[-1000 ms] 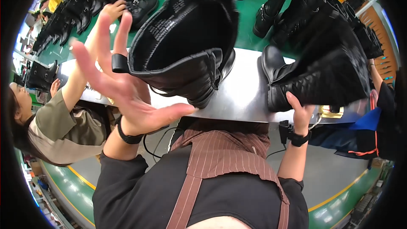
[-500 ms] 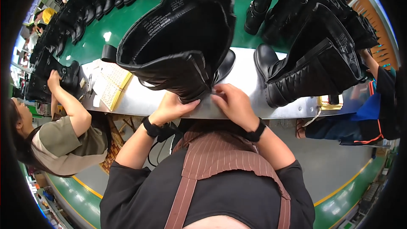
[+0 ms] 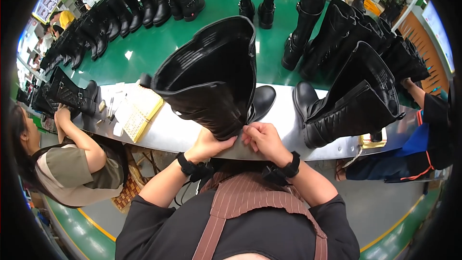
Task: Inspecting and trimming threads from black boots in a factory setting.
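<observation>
One boot (image 3: 204,103): steady it low in your grasping left hand (image 3: 208,147); your right hand (image 3: 265,140) touches it, pinch unclear.

The near boot (image 3: 211,84) is hiding several fingers of the left hand (image 3: 208,145). Whatever the right hand (image 3: 266,140) is fingering is proving too small to tell. Lettering (image 3: 191,58) inside the shaft (image 3: 192,97) is appearing blurred. The dark rim is cutting off a co-worker (image 3: 435,114) at right.

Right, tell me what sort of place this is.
Probably a boot factory: a long row of black boots on a green surface, a metal worktop, and a co-worker alongside.
</observation>
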`<state>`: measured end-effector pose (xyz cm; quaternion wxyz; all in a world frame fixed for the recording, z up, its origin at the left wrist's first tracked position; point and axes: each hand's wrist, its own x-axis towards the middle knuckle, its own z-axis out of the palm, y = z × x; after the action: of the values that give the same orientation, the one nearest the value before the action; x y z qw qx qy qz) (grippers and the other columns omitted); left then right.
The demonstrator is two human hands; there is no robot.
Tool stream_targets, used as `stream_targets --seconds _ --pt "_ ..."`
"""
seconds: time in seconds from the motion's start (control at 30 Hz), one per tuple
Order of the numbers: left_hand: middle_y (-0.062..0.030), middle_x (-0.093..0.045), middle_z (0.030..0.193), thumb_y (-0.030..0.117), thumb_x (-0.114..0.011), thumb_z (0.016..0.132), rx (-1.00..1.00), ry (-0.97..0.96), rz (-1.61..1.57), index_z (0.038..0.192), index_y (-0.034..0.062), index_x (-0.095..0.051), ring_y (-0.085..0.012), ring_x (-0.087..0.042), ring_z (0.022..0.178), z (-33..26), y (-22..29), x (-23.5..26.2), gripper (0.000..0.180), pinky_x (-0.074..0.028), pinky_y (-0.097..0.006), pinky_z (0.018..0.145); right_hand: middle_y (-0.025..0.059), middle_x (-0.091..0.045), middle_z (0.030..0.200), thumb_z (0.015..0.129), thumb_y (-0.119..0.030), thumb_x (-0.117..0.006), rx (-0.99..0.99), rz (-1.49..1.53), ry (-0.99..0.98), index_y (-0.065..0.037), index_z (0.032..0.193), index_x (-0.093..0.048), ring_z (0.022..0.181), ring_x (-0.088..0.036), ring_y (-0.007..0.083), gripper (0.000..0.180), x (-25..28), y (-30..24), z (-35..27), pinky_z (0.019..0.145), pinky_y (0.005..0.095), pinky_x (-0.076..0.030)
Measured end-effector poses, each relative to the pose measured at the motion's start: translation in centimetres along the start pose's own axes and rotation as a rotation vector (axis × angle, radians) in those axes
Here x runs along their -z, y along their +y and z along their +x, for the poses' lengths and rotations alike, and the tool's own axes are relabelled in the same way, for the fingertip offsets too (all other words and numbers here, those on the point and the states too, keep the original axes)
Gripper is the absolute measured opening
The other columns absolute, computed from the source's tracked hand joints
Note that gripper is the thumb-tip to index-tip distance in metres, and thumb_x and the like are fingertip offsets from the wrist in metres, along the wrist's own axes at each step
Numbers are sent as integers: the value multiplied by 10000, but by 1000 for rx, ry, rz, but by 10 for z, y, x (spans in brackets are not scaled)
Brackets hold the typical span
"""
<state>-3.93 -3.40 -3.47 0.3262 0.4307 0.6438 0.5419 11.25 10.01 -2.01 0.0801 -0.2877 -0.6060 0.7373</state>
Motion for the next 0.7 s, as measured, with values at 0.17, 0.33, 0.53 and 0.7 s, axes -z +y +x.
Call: stream_targets --seconds 0.17,0.33,0.53,0.7 --pt "-73 -678 1076 26 -726 754 -15 -88 150 1097 10 -650 -165 -633 1006 6 7 -5 351 -494 -319 908 36 -629 668 988 -191 -553 173 124 -12 8 761 -649 467 -505 69 317 -14 -33 -19 458 234 -401" --pt "-33 -647 972 100 -796 722 -83 -17 21 1041 35 -625 -151 -600 917 13 19 -6 367 -489 -331 865 55 -660 768 1013 -179 -526 205 237 -57 4 858 -646 507 -525 71 268 -12 -59 -25 474 202 -401" --pt "-30 -647 970 110 -801 733 0 -69 -12 1029 28 -628 -136 -598 919 16 25 -3 352 -492 -320 858 60 -659 777 1013 -184 -533 194 202 -65 5 849 -642 508 -535 81 273 -12 -66 -23 477 211 -409" --pt "-38 -650 1004 93 -782 754 -50 -73 53 1069 35 -627 -140 -599 930 16 16 -2 356 -492 -322 863 54 -667 788 1011 -174 -538 195 126 -110 21 868 -648 531 -568 90 265 -2 -61 -17 500 223 -437"
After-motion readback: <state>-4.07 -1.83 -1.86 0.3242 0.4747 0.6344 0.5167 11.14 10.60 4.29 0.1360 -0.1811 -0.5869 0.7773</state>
